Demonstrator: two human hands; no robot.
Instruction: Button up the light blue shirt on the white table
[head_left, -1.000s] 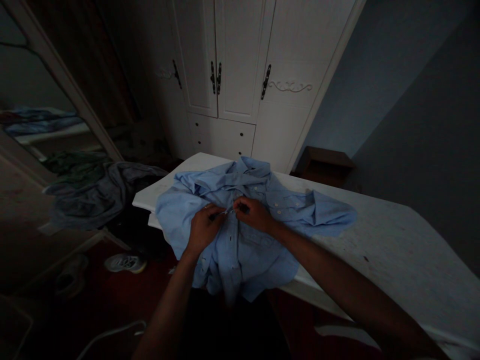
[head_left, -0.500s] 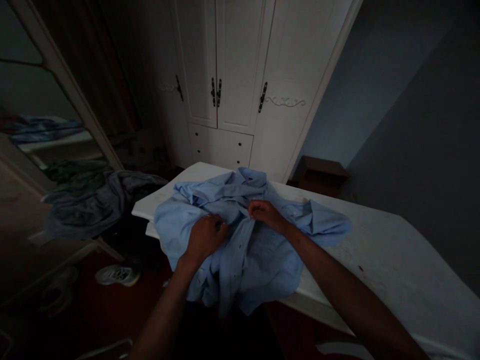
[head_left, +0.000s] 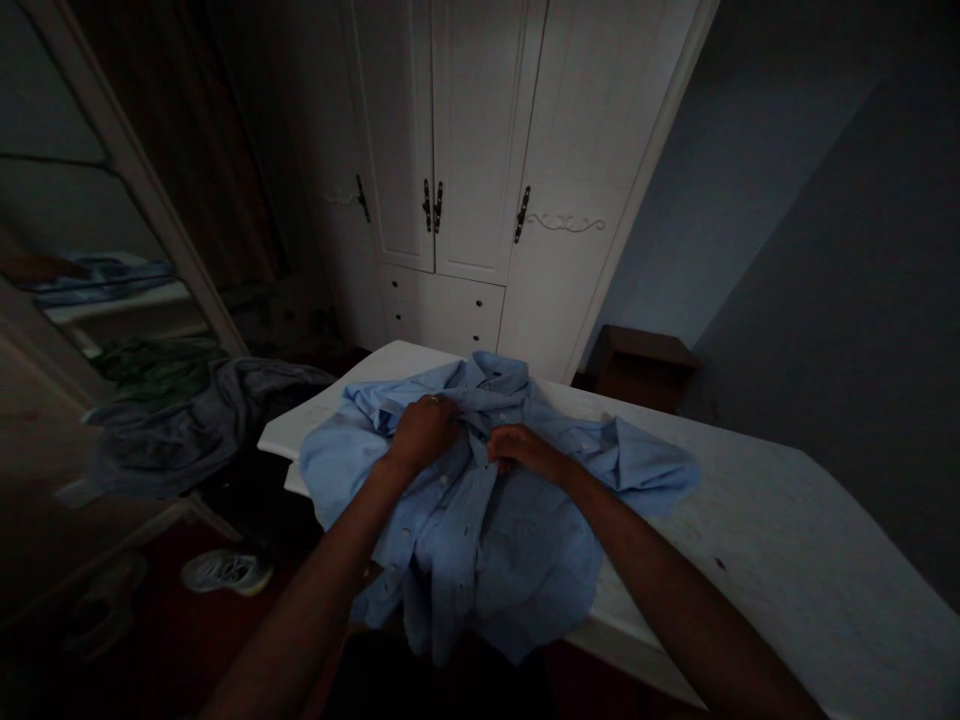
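A light blue button-up shirt [head_left: 525, 530] lies crumpled on the corner of a white table [head_left: 787, 560], its lower part hanging over the near edge. My left hand [head_left: 422, 430] grips the shirt's front edge near the collar, fingers curled into the cloth. My right hand [head_left: 521, 447] pinches the opposite front edge just to the right, close to the left hand. A ring shows on my left hand.
A white wardrobe [head_left: 480, 170] with black handles stands behind the table. A grey heap of clothes [head_left: 187, 420] lies at the left, with a white shoe [head_left: 225, 570] on the dark red floor. A brown box [head_left: 637, 365] sits by the wall.
Both hands have moved up the shirt front toward the collar. The shirt's lower part has slid further over the table edge.
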